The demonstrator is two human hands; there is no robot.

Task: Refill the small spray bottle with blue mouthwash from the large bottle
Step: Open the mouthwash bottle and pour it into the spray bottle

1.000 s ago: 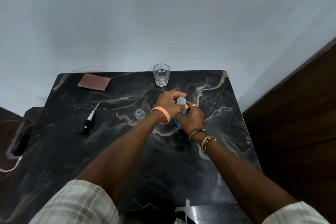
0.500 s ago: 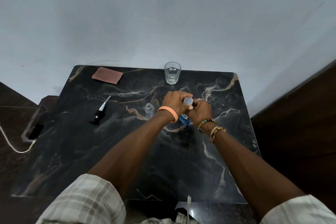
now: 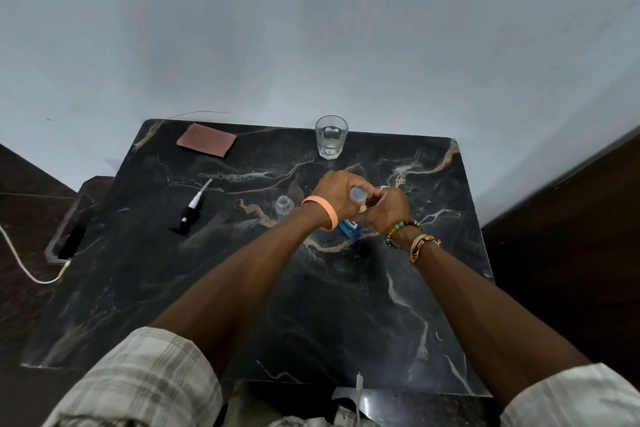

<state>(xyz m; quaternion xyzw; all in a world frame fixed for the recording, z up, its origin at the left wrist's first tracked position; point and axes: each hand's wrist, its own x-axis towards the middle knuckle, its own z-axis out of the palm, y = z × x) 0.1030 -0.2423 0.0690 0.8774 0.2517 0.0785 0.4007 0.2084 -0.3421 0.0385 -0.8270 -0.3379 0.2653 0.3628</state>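
The large mouthwash bottle [image 3: 349, 228] stands on the black marble table [image 3: 311, 305], its blue base showing below my hands. My left hand [image 3: 334, 196] curls over its pale cap [image 3: 356, 193]. My right hand [image 3: 388, 210] grips the bottle's upper body from the right. Most of the bottle is hidden by both hands. The small clear spray bottle [image 3: 284, 205] stands open just left of my left wrist. Its black pump head with a white tube [image 3: 189, 210] lies on the table further left.
A glass of water [image 3: 331, 137] stands at the table's far edge. A reddish-brown flat card [image 3: 206, 140] lies at the far left corner. A white cable [image 3: 20, 262] and a dark tray [image 3: 69, 229] sit left of the table. A wall rises behind.
The camera view has shifted so the table sits lower and more to the right in view. Both hands stay on the mouthwash bottle and its cap.
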